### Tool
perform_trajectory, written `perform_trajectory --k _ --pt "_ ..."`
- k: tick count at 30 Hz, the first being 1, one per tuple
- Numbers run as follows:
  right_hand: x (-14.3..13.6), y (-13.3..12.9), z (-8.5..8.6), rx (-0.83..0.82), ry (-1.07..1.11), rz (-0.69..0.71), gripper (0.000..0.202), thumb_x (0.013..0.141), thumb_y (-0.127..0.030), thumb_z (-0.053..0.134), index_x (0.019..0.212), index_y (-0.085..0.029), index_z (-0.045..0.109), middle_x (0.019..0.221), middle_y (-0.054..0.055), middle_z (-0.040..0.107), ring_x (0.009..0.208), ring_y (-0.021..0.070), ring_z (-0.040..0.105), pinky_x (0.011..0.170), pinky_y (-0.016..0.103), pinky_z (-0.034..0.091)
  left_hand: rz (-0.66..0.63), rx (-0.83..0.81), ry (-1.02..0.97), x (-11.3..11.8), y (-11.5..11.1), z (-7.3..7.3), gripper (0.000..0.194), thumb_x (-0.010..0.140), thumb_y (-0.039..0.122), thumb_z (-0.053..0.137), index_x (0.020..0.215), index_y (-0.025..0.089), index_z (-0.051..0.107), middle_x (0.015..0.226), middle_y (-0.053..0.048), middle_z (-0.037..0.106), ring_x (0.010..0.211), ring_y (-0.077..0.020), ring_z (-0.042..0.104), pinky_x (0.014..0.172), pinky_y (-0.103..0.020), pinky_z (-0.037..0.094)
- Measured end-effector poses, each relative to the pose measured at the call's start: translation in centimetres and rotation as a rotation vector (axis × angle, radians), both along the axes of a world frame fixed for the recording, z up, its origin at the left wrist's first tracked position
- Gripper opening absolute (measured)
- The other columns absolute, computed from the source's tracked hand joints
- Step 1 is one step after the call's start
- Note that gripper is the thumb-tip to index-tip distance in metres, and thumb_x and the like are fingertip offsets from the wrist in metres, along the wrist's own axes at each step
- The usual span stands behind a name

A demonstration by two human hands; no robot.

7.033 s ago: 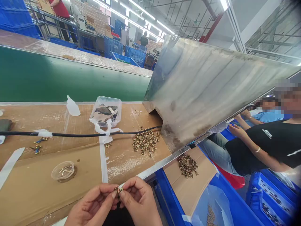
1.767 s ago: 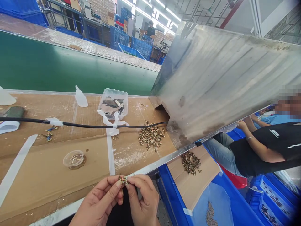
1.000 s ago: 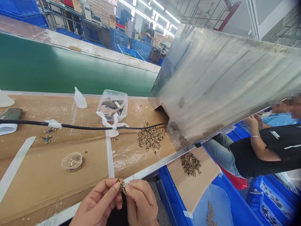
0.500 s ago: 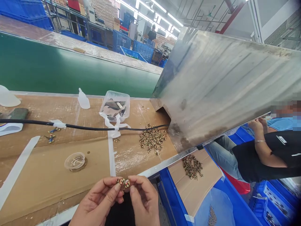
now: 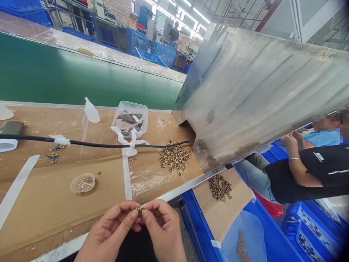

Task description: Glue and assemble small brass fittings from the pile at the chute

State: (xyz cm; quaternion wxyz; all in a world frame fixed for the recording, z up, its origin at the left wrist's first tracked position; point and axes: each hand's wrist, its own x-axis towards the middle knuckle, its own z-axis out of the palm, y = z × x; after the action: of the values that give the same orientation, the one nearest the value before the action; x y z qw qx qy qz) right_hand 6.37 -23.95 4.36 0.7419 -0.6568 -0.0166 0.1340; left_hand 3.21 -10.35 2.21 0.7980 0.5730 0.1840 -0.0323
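Observation:
My left hand (image 5: 114, 227) and my right hand (image 5: 163, 229) meet at the bottom centre, above the table's front edge. Between their thumbs and fingertips is a small patterned piece (image 5: 140, 210), gripped from both sides and mostly covered by the fingers. A pile of small gold and dark pieces (image 5: 176, 157) lies on the cardboard beyond my right hand. To the left, a round clear dish (image 5: 83, 183) holds thin light-coloured items.
A black cable (image 5: 92, 145) crosses the cardboard. Behind it stand a clear tub (image 5: 131, 118) and a white bottle (image 5: 92, 111). A large metal panel (image 5: 253, 98) rises at right. Below it, a blue crate (image 5: 200, 222) bears another pile (image 5: 220, 188). A person (image 5: 302, 174) sits beyond.
My fingertips have come closer together and now cover most of the patterned piece, which showed more before. The surroundings sit slightly further left and higher in the view.

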Motion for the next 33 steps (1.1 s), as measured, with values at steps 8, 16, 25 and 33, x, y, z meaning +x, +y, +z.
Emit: perform_trajectory --k 8,16,25,33 --pt "0.1 0.4 0.2 0.095 0.057 0.021 0.020 0.089 -0.036 0.070 0.085 -0.017 0.065 0.072 0.002 0.073 0.064 0.0126 0.067 0.064 0.021 0.050 0.040 -0.081 0.046 0.2 -0.5 0.8 0.038 0.072 0.055 0.080 0.087 0.021 0.072 0.074 -0.001 0.067 0.067 -0.0150 0.058 0.065 -0.021 0.053" --pt "0.0 0.1 -0.9 0.132 0.048 -0.024 0.018 0.081 -0.031 0.077 0.082 -0.017 0.066 0.074 0.004 0.074 0.066 0.0146 0.070 0.065 0.023 0.053 0.057 -0.084 0.037 0.4 -0.5 1.0 0.039 0.069 0.055 0.081 0.086 0.022 0.072 0.073 0.000 0.066 0.069 -0.0152 0.058 0.067 -0.022 0.053" --pt "0.4 -0.9 -0.3 -0.253 -0.464 -0.015 0.008 0.089 -0.016 0.066 0.084 -0.021 0.070 0.078 0.001 0.072 0.073 0.0143 0.067 0.068 0.022 0.051 -0.012 0.002 -0.037 -0.5 0.2 -0.3 0.026 0.085 0.048 0.070 0.096 0.025 0.069 0.087 0.000 0.066 0.079 -0.0164 0.060 0.076 -0.022 0.053" --pt "0.3 -1.5 -0.3 -0.289 -0.719 0.010 0.020 0.092 -0.007 0.060 0.098 -0.024 0.068 0.091 0.001 0.074 0.086 0.0135 0.069 0.080 0.021 0.054 -0.078 0.183 -0.131 -0.7 0.8 0.0 0.022 0.088 0.045 0.066 0.100 0.027 0.069 0.089 -0.001 0.070 0.083 -0.0177 0.067 0.082 -0.021 0.057"
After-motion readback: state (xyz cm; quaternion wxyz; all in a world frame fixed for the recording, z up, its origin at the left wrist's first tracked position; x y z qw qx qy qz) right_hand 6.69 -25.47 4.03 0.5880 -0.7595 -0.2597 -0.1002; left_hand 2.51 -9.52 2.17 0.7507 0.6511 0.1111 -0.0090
